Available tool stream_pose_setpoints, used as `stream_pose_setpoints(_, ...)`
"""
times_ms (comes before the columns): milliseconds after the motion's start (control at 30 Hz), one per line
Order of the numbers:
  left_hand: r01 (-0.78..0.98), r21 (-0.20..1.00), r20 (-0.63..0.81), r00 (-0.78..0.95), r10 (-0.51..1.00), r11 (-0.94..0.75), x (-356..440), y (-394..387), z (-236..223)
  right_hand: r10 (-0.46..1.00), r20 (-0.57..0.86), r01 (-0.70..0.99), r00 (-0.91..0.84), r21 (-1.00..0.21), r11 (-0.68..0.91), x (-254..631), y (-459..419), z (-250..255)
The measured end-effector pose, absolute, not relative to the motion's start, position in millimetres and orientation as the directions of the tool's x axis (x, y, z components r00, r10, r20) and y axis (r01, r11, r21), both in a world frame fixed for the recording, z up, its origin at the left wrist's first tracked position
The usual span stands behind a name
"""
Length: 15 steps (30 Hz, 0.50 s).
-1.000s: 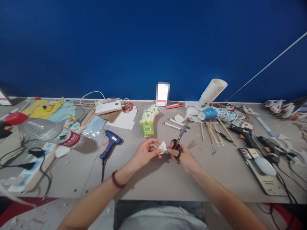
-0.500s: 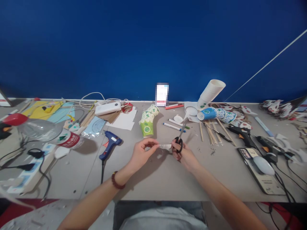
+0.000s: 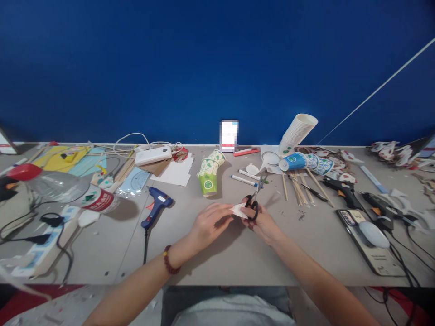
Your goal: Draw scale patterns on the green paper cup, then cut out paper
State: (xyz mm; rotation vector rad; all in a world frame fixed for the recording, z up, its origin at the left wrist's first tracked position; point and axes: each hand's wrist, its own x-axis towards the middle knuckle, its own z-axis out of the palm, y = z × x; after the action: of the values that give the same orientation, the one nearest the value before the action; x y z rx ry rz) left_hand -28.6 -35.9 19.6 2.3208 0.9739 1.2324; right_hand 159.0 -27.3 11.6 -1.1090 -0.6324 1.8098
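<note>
Between my two hands is a small white piece of paper [image 3: 239, 210]. My left hand [image 3: 211, 222] pinches its left edge with fingertips and thumb. My right hand [image 3: 263, 222] has the black-handled scissors [image 3: 253, 206] hooked on its fingers, blades pointing up and away, and its thumb also presses on the paper's right side. Just beyond my hands, green-patterned paper cups [image 3: 208, 180], joined in a bent row, lie on the table. Two capped markers [image 3: 245, 180] rest behind the scissors.
To the left lie a blue glue gun [image 3: 156, 206], a plastic bottle [image 3: 78, 188] and a power strip [image 3: 50, 240]. At the right are blue paper cups [image 3: 297, 160], a leaning cup stack [image 3: 299, 131], wooden sticks [image 3: 299, 190], a black glue gun [image 3: 341, 190] and a phone [image 3: 370, 249] under a white mouse.
The paper has been turned between my fingers; its green mark no longer shows. My left hand has shifted its grip, with its back now turned upward. The scissors stay in my right hand.
</note>
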Motion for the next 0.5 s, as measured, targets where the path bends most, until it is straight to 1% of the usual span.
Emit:
stream_pose_setpoints(167,0.433,0.603,0.558,0.372,0.742,-0.67,-28.7,-36.7,20.0,0.876,-0.417,-0.377,-0.24,-0.792,-0.48,157.9,-28.7,14.4)
stream_pose_setpoints(333,0.445,0.628,0.529,0.357,0.77,-0.638,-27.7,-37.6,18.5,0.888,-0.364,-0.409,-0.282,-0.792,-0.454,155.9,-30.0,14.3)
stream_pose_setpoints(433,0.433,0.696,0.466,0.336,0.819,-0.573,-27.3,-37.2,18.2,0.9,-0.358,-0.394,-0.25,-0.811,-0.432,158.1,-27.8,12.1)
stream_pose_setpoints(500,0.436,0.745,0.413,0.294,0.862,-0.505,-27.5,-36.2,18.6,0.906,-0.383,-0.299,-0.182,-0.856,-0.422,163.2,-23.9,11.2)
